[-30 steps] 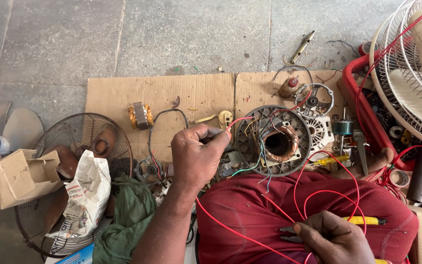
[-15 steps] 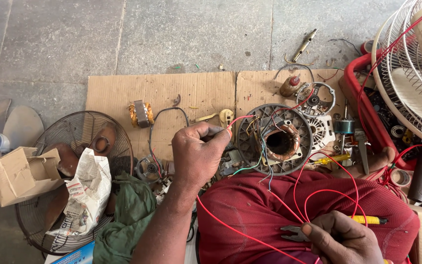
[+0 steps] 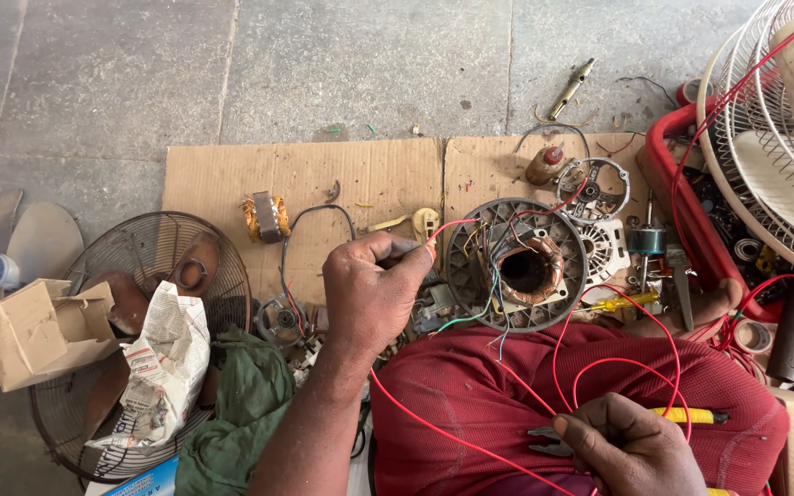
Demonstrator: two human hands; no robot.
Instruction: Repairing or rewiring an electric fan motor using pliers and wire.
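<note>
My left hand (image 3: 374,292) is closed around one end of a red wire (image 3: 457,439), pinching it near the rim of a grey fan motor stator (image 3: 516,266) with a copper winding at its centre. The wire loops down across my red-clad lap (image 3: 470,404) and back up toward the motor. My right hand (image 3: 631,445) rests low on my lap, gripping pliers with yellow handles (image 3: 686,416); their dark jaws point left. Thin blue, green and black leads hang from the stator.
Cardboard sheets (image 3: 232,179) lie on the stone floor. A small transformer (image 3: 266,217), a fan guard (image 3: 153,266), crumpled newspaper (image 3: 163,367), a green rag (image 3: 241,413) and a cardboard box (image 3: 39,331) are on the left. A red crate (image 3: 682,184) and a white fan cage (image 3: 774,138) stand right.
The view has shifted slightly. My right hand has slid a little left along my lap with the pliers; my left hand stays by the stator with the wire.
</note>
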